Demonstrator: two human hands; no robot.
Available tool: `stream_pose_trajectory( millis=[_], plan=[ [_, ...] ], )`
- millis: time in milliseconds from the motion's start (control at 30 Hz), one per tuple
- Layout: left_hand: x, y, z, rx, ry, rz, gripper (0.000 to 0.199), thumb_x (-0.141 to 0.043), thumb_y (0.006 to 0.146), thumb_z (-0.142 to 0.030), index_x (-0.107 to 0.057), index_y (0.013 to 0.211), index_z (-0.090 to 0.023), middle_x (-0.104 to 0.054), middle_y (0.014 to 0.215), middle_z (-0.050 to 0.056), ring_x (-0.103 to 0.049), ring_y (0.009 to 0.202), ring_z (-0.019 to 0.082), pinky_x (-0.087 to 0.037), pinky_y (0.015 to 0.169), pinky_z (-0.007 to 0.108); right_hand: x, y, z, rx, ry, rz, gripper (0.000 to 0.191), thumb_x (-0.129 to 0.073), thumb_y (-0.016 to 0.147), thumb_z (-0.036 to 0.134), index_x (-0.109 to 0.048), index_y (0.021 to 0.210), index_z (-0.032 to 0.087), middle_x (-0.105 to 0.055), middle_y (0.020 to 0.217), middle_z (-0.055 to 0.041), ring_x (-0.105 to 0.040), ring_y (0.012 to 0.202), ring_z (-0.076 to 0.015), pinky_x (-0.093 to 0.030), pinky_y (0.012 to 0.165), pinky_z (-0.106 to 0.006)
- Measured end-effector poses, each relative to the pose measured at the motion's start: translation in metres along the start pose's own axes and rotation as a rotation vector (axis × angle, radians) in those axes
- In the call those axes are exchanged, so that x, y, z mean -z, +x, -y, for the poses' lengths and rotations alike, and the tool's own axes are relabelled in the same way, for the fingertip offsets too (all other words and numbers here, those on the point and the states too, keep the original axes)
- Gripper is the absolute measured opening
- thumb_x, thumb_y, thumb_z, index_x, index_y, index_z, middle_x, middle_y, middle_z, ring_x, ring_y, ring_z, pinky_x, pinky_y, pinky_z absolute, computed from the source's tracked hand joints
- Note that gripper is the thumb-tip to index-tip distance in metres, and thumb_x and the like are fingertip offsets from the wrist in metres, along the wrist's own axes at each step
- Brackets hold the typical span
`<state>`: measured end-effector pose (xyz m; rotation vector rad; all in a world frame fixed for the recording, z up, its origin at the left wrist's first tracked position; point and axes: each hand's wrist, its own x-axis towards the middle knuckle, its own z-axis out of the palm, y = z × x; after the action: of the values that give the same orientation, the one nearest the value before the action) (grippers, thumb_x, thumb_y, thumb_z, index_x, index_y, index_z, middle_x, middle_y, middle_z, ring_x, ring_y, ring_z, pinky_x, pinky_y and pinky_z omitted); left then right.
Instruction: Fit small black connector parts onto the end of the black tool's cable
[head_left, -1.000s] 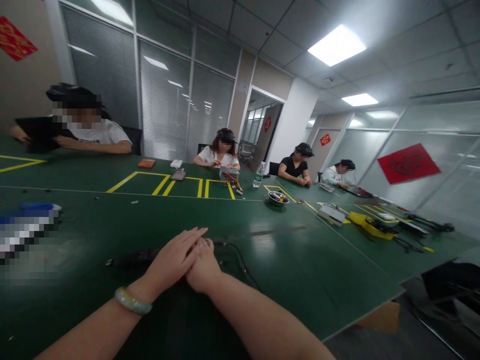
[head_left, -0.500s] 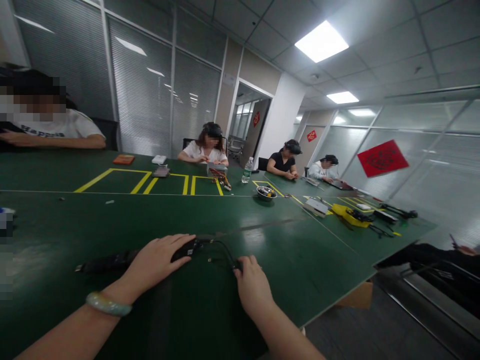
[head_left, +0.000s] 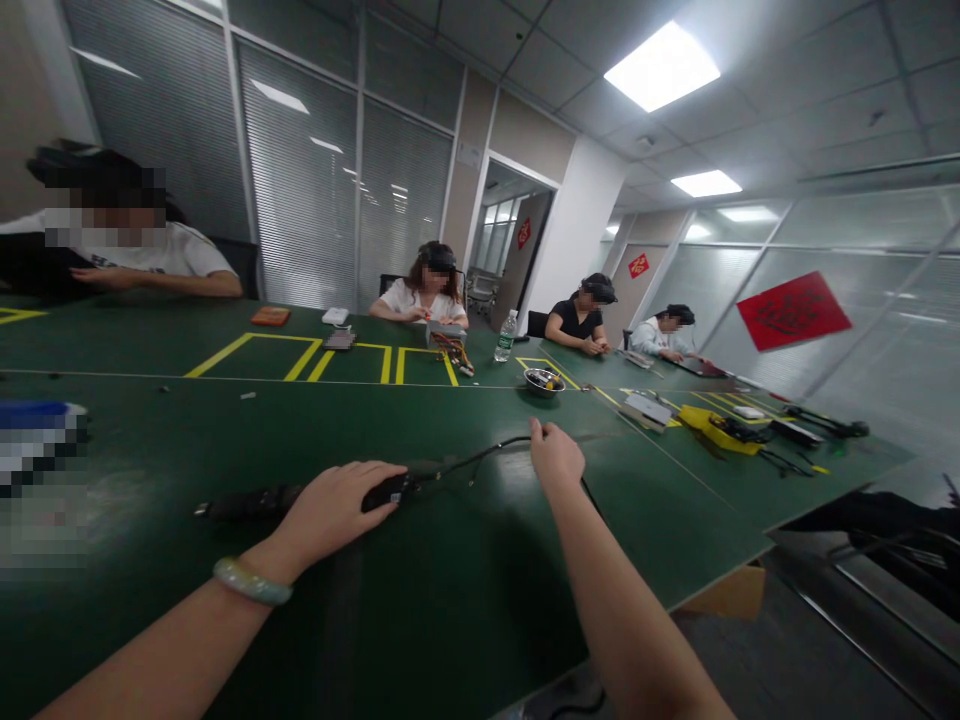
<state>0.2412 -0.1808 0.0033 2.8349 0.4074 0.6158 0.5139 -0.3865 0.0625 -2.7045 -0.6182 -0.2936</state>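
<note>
A long black device [head_left: 251, 503] with a metal tip at its left end lies on the green table. My left hand [head_left: 337, 508] is wrapped over its right part, fingers pointing right; a bracelet [head_left: 253, 582] is on that wrist. From the device's right end a black cable [head_left: 480, 457] runs up and right to my right hand [head_left: 556, 455], which pinches it above the table. More cable passes behind my right forearm and shows below the table edge.
On the green table [head_left: 442, 640] are a metal bowl [head_left: 544, 382], a bottle [head_left: 505, 337], a grey box [head_left: 646, 411], a yellow item [head_left: 720, 430] and a blue-white object [head_left: 37, 435]. Several people sit along the far side.
My right hand has moved up and to the right, drawing the cable out straighter. The left hand keeps its hold on the device. The whole view has shifted slightly.
</note>
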Motion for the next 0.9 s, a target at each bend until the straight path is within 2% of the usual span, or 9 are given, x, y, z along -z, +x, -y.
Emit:
stream_pose_trajectory(
  millis=[67,167,300,367,467,567,667,767,900],
  plan=[
    [0.003,0.000,-0.003,-0.005,0.004,-0.004,0.044,-0.050,0.086,-0.050,-0.054,0.127,-0.035,-0.060,0.125,0.000,-0.057,0.111,0.023,-0.043,0.094,0.038,-0.027,0.009,0.015,0.025,0.028,0.013,0.053,-0.024,0.100,0.052,-0.066,0.096,0.019,-0.065,0.097,-0.0132,-0.061,0.090,-0.0280,-0.043,0.077,-0.036],
    [0.006,-0.001,-0.006,-0.012,0.012,0.010,0.043,-0.052,0.086,-0.048,-0.055,0.127,-0.033,-0.060,0.126,0.000,-0.057,0.111,0.022,-0.043,0.095,0.037,-0.063,0.007,0.023,0.099,0.084,0.063,0.047,-0.030,0.100,0.045,-0.067,0.101,0.016,-0.064,0.099,-0.0153,-0.060,0.094,-0.0284,-0.043,0.083,-0.038],
    [0.007,0.000,-0.008,-0.012,0.014,0.025,0.043,-0.052,0.087,-0.046,-0.054,0.127,-0.030,-0.059,0.126,0.002,-0.056,0.113,0.022,-0.042,0.097,0.038,-0.086,0.008,0.012,0.238,0.180,0.121,0.038,-0.037,0.099,0.041,-0.065,0.110,0.018,-0.060,0.109,-0.0127,-0.056,0.104,-0.0264,-0.040,0.092,-0.037],
    [0.009,0.000,-0.006,0.004,0.015,0.040,0.044,-0.052,0.087,-0.046,-0.055,0.127,-0.029,-0.060,0.126,0.003,-0.056,0.112,0.022,-0.042,0.098,0.038,-0.089,0.014,0.005,0.313,0.230,0.155,0.034,-0.042,0.098,0.040,-0.061,0.121,0.023,-0.058,0.115,-0.0080,-0.054,0.108,-0.0219,-0.040,0.095,-0.032],
    [0.015,-0.002,-0.002,0.032,0.009,0.074,0.044,-0.052,0.086,-0.046,-0.055,0.127,-0.028,-0.060,0.124,0.004,-0.056,0.113,0.023,-0.042,0.098,0.037,-0.089,0.018,0.003,0.498,0.378,0.221,0.038,-0.048,0.096,0.039,-0.051,0.132,0.028,-0.054,0.121,-0.0041,-0.054,0.108,-0.0172,-0.041,0.094,-0.028],
    [0.024,-0.005,0.000,0.070,0.011,0.107,0.043,-0.054,0.085,-0.044,-0.057,0.124,-0.027,-0.062,0.121,0.003,-0.058,0.109,0.022,-0.043,0.095,0.036,-0.082,0.008,0.016,0.721,0.467,0.288,0.036,-0.052,0.094,0.038,-0.055,0.129,0.030,-0.053,0.125,-0.0040,-0.051,0.112,-0.0199,-0.039,0.096,-0.034],
    [0.028,-0.007,-0.006,0.072,0.059,0.101,0.040,-0.056,0.083,-0.041,-0.059,0.119,-0.025,-0.064,0.114,0.005,-0.059,0.103,0.023,-0.044,0.094,0.037,-0.071,-0.012,0.037,0.851,0.357,0.331,0.030,-0.056,0.093,0.038,-0.060,0.122,0.032,-0.055,0.123,-0.0032,-0.046,0.117,-0.0236,-0.033,0.100,-0.042],
    [0.021,-0.006,-0.017,0.041,0.104,0.015,0.036,-0.059,0.082,-0.036,-0.059,0.115,-0.022,-0.063,0.112,0.006,-0.058,0.103,0.023,-0.043,0.094,0.038,-0.063,-0.033,0.055,0.892,0.241,0.346,0.025,-0.060,0.091,0.035,-0.065,0.116,0.029,-0.059,0.114,-0.0038,-0.050,0.111,-0.0234,-0.034,0.098,-0.039],
    [0.002,0.000,-0.029,0.035,0.135,-0.014,0.032,-0.060,0.084,-0.034,-0.056,0.113,-0.021,-0.061,0.111,0.006,-0.057,0.104,0.022,-0.043,0.093,0.038,-0.061,-0.046,0.064,0.759,0.158,0.337,0.015,-0.063,0.088,0.027,-0.069,0.100,0.021,-0.061,0.101,-0.0058,-0.056,0.095,-0.0209,-0.042,0.084,-0.030]
  ],
)
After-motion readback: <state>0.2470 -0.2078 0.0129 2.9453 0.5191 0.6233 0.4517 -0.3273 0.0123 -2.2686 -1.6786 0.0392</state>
